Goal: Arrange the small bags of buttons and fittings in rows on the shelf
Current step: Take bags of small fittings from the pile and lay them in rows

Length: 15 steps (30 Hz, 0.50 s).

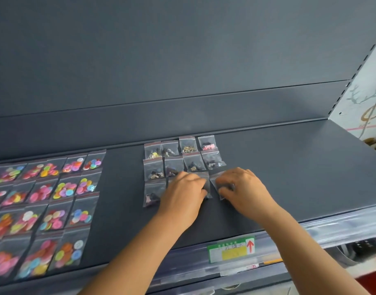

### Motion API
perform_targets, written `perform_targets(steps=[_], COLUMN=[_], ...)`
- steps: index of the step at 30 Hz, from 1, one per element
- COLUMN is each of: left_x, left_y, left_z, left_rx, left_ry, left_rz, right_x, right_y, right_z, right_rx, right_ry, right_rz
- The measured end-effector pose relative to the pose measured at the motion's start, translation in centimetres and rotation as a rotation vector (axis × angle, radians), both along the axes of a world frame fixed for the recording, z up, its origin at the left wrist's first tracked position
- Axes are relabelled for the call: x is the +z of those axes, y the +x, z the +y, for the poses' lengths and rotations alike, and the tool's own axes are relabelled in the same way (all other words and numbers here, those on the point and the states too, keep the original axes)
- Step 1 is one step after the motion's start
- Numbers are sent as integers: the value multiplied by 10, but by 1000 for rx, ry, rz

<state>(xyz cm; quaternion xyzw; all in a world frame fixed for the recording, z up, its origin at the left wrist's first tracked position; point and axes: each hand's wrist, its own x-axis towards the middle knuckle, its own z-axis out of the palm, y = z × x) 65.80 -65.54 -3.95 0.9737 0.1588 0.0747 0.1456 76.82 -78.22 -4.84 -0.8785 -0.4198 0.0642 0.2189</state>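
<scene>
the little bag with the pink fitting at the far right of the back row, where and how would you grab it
Probably by its sealed top edge. The pink-fitting bag lies flat on the shelf, with the fitting bunched at its near end, leaving the far strip thin and pinchable. Come from the right, where the shelf is bare; another bag sits close on its left and one overlaps its near edge.
</scene>
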Motion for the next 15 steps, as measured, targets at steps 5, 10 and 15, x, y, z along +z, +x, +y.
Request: perform_targets(steps=[5, 10, 15], left_x=[-7, -6, -6], left_y=[1, 2, 4], left_z=[-1, -4, -6], left_rx=[33, 38, 65], left_ry=[7, 23, 14], left_rz=[32, 23, 58], right_x=[-4, 0, 1], right_y=[0, -1, -1], right_z=[8, 13, 13], right_rx=[-32, -90, -72], right_ry=[50, 71, 57], right_rz=[23, 29, 20])
